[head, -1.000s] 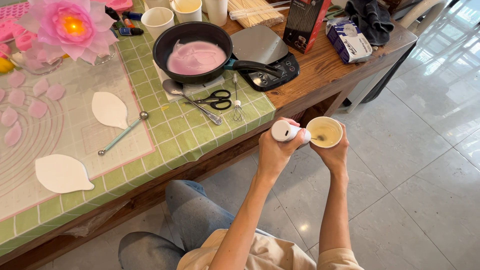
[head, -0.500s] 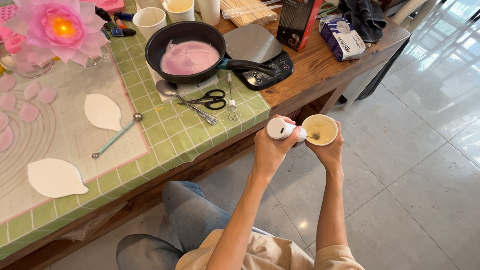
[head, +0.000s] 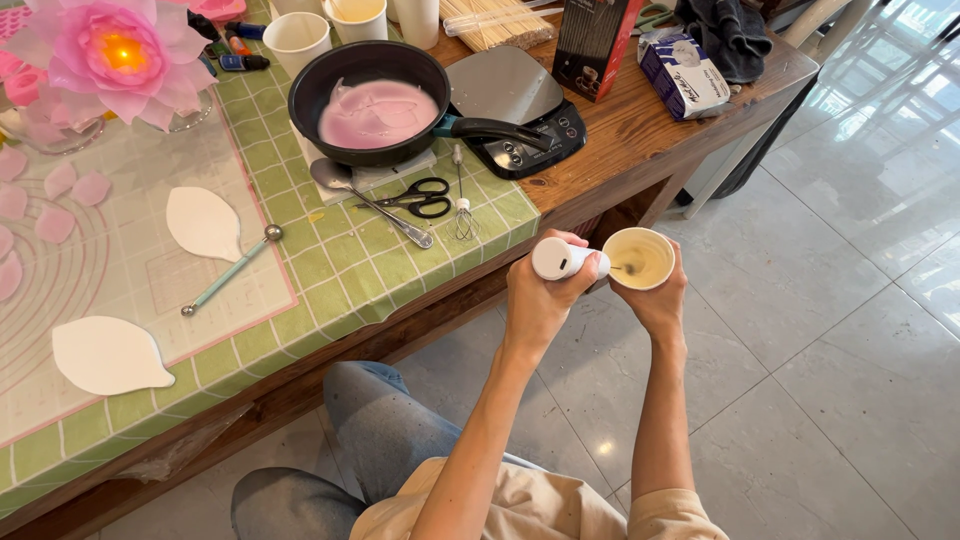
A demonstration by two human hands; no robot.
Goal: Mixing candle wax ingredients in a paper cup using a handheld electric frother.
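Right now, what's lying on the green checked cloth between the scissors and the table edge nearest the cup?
In the head view, a small wire whisk lies between the scissors and that edge.

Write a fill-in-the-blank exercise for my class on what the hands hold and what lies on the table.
1. The right hand holds a small ____ of pale yellow liquid.
2. The left hand grips a white frother whose whisk end is ____ the liquid.
3. The black pan on the table holds a ____ mixture.
4. Between the pan and the table's edge lie black-handled ____.

Missing words: cup; in; pink; scissors
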